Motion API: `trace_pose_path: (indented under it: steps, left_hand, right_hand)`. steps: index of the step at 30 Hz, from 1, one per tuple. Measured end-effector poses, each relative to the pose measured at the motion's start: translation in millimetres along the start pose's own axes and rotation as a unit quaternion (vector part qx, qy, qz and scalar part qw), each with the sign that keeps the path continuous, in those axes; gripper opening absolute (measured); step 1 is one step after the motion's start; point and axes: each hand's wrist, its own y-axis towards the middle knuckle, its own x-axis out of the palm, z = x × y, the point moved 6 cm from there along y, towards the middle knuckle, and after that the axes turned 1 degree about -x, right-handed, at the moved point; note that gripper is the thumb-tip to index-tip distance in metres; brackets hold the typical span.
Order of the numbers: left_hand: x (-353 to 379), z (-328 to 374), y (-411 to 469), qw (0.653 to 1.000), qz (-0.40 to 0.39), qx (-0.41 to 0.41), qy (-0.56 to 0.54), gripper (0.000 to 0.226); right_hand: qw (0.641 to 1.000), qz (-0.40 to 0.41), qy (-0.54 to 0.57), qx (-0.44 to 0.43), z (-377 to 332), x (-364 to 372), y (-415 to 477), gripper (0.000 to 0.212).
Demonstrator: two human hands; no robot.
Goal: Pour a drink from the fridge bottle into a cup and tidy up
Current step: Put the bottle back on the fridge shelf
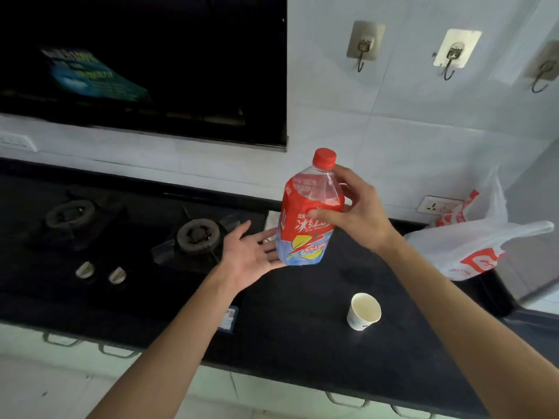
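Right hand [354,216] grips bottle [305,213] (capped); left hand [248,252], fingers [263,237] spread, tips perhaps behind it.

The iced-tea bottle [308,219] wears a red, blue and yellow label under a red cap [324,158]. The paper cup [363,311] is white. The countertop [302,328] is black.

1 head view looks down, close over the counter [302,297]

You see two hands: left hand [251,252], right hand [354,213]. One bottle [302,237], one cap [324,158], one cup [363,311]. Two burners [198,232], two knobs [117,275]. Three hooks [364,43]. One hood [151,55], one bag [472,246], one socket [435,204] beside bag.
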Motion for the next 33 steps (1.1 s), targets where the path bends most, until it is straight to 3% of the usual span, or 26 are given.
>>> trace_pose_path:
  steps: [8,17,33]
  left_hand:
    - [32,34,-57,0.997,-0.013,0.075,-0.002,0.067]
    - [43,8,-108,0.987,0.028,0.158,-0.004,0.066]
    - [44,-41,-267,0.937,0.131,0.324,-0.026,0.069]
  right_hand:
    - [0.997,-0.022,0.04,-0.069,-55,-7,28,0.071]
    - [0.986,-0.099,0.074,-0.111,-83,-4,16,0.072]
    - [0.928,-0.287,0.128,-0.201,-187,58,-24,0.073]
